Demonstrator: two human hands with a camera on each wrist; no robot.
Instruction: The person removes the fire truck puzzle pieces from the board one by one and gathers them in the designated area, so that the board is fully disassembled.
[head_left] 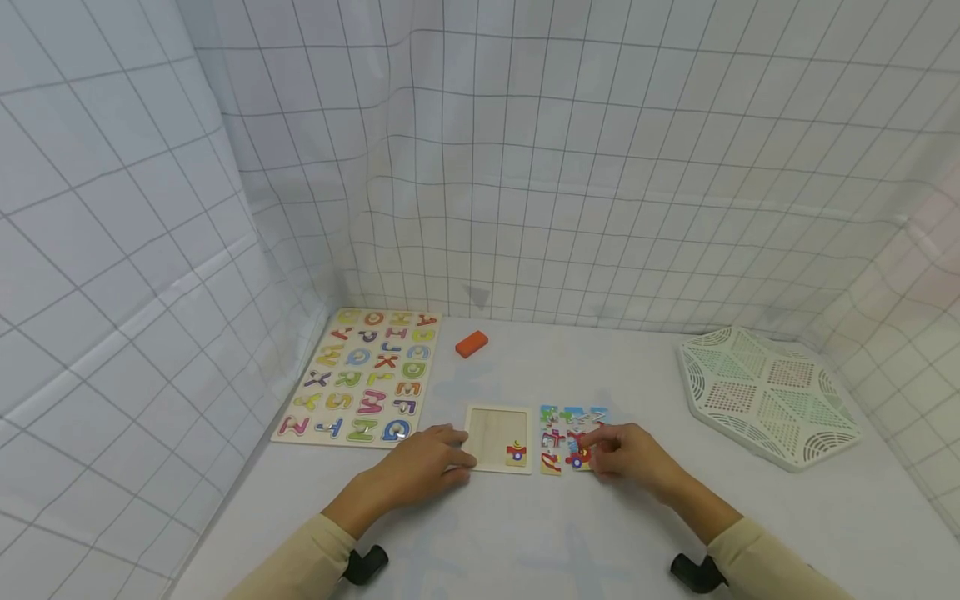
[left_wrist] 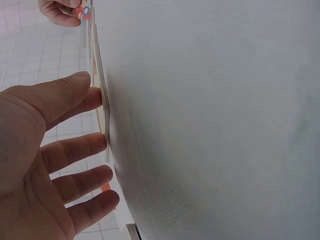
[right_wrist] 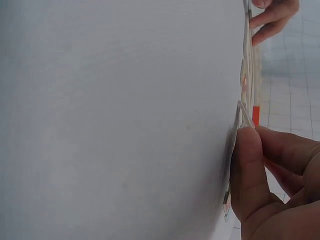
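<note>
My left hand [head_left: 420, 467] rests its fingertips on the left edge of a shallow wooden puzzle tray [head_left: 491, 429], fingers extended and spread in the left wrist view. One picture piece [head_left: 516, 454] with a wheel on it lies in the tray's lower right corner. Right of the tray, several jigsaw pieces [head_left: 551, 462] lie on the table. Over their right side, my right hand [head_left: 637, 457] pinches a red-and-blue puzzle piece [head_left: 577, 457] between thumb and finger. In the right wrist view this puzzle piece [right_wrist: 243, 112] appears tilted edge-on, its picture hidden.
A wooden alphabet board [head_left: 352, 414] lies at the left. An orange block [head_left: 472, 343] sits behind the tray. To the right is a white hexagonal board [head_left: 765, 396] with perforated patterns. Grid-patterned curtains [head_left: 570, 167] enclose the back and sides. Black fittings [head_left: 366, 565] show by both wrists.
</note>
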